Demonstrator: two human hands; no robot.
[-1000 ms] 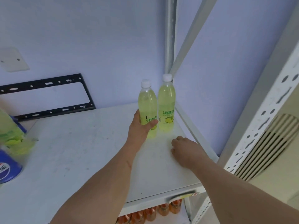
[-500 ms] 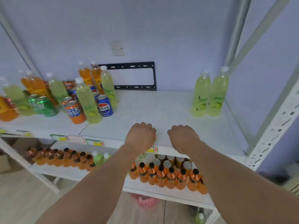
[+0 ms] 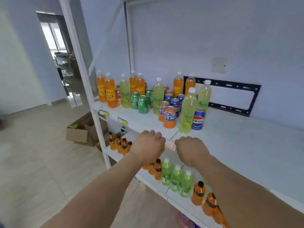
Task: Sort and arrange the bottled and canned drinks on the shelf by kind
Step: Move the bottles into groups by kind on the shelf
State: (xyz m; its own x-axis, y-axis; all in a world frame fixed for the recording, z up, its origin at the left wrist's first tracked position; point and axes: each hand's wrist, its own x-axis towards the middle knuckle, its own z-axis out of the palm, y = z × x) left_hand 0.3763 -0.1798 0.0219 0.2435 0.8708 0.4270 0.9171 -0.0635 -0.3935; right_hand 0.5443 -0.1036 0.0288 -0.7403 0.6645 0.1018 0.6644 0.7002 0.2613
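Note:
A mixed cluster of drinks stands on the left part of the white shelf (image 3: 238,142). It includes tall orange bottles (image 3: 110,92), pale lime bottles (image 3: 187,109), green cans (image 3: 142,104), orange Fanta cans (image 3: 169,116) and blue Pepsi cans (image 3: 198,119). My left hand (image 3: 148,145) and my right hand (image 3: 191,148) hover side by side at the shelf's front edge, just in front of the cluster. Their fingers hang loosely curled and hold nothing.
The shelf below carries small orange bottles (image 3: 120,143) and green bottles (image 3: 176,176). A white shelf post (image 3: 85,89) rises on the left, and an open cardboard box (image 3: 79,134) sits on the floor beside it. A black bracket (image 3: 230,96) is fixed to the wall.
My left hand let go of the lime bottle at the shelf's right end. Both hands drew back to the front edge, and the view swung left to the mixed cluster.

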